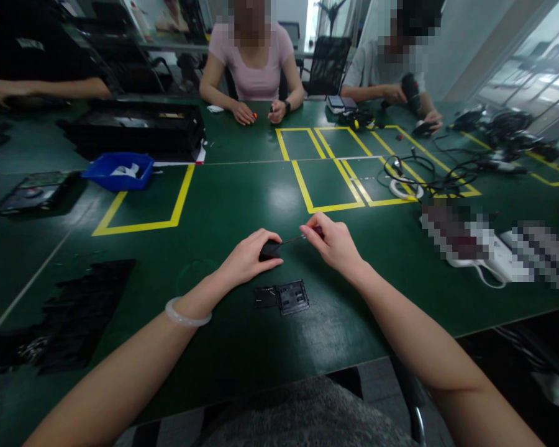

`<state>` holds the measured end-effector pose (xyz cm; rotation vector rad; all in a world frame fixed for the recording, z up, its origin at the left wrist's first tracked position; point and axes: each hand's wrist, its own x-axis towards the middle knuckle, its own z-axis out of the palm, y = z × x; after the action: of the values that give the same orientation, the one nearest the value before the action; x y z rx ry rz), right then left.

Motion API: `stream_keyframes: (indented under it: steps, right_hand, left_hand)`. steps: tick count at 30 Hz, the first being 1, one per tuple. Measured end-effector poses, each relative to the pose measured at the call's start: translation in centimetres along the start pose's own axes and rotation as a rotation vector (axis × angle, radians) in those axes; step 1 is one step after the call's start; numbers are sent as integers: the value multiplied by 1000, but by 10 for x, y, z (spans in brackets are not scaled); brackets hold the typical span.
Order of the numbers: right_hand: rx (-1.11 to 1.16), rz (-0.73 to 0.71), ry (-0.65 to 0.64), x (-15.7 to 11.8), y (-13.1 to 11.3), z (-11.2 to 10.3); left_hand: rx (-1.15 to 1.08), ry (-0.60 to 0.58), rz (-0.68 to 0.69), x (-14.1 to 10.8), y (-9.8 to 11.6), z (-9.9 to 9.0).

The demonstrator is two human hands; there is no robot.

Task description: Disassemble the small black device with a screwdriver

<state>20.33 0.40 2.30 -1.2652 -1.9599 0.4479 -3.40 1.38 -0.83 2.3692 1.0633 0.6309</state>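
My left hand is closed around a small black block-like part, holding it just above the table. A thin-shafted screwdriver is gripped by its dark handle in my right hand, and its shaft points left. The tip meets the black part or lies right against it; the exact contact is too small to make out. Below my hands, a flat black plastic piece with a smaller flat section on its left lies on the green table.
A blue tray and a long black casing stand at the back left. Dark flat parts lie near left. Cables and a white power strip are on the right. Several people sit across the table.
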Motion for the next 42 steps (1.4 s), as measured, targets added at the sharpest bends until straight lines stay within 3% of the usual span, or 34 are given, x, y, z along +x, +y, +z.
stream_keyframes:
  steps: [7, 14, 42]
  right_hand:
    - [60, -59, -36, 0, -1, -2]
    - [33, -11, -36, 0, -1, -2]
    - [21, -68, -45, 0, -8, -2]
  left_hand:
    - [-1, -1, -2, 0, 0, 0]
    - [-5, 4, 4, 0, 0, 0]
    - [-5, 9, 2, 1, -2, 0]
